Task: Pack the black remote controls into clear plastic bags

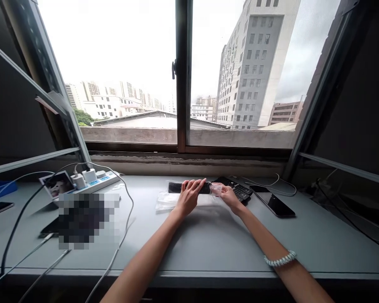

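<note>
A long, flat black object (pixel 175 187), its exact kind unclear, lies lengthwise under my left hand (pixel 189 195). The fingers of that hand are laid across it and hold it. At its right end, my right hand (pixel 228 195) pinches a clear plastic wrapper (pixel 215 189). Whether the wrapper still encloses part of the black object cannot be made out. A crumpled clear plastic bag (pixel 166 201) is spread on the desk below the black object. My right wrist wears a pale coiled band (pixel 280 259).
Behind my right hand lies a black keyboard (pixel 241 191), with a dark phone (pixel 273 202) beside it. To the left are a white power strip (pixel 97 182) with chargers, a photo (pixel 58 186), a blurred-out patch (pixel 86 219) and loose cables (pixel 131 202). A window stands behind the desk (pixel 214 250).
</note>
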Demonstrator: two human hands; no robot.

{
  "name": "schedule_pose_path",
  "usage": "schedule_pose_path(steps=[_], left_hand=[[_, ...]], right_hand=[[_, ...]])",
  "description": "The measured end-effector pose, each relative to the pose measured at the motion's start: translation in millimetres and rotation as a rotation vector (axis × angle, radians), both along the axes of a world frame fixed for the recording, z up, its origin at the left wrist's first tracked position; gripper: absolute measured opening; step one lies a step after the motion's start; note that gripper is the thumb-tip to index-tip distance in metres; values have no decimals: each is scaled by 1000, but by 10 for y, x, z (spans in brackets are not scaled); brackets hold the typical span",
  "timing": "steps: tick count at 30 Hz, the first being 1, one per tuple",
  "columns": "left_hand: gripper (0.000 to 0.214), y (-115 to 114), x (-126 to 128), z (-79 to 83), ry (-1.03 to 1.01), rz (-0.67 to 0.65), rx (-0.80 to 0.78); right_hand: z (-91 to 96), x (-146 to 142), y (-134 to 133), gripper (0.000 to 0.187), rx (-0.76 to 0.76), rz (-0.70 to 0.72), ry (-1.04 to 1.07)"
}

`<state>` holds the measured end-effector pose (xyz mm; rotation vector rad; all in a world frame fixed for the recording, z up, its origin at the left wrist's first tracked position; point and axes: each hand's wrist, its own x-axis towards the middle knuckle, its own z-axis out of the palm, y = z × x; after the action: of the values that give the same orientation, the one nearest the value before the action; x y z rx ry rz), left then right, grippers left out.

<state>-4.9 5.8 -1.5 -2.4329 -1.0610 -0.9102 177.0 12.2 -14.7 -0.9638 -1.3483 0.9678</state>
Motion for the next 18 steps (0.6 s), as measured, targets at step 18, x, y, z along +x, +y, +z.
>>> schedule_pose_path(steps=[18], left_hand=[[68, -24, -38, 63, 224, 60, 77]], right_hand=[[-49, 25, -22, 48, -6, -13, -34]])
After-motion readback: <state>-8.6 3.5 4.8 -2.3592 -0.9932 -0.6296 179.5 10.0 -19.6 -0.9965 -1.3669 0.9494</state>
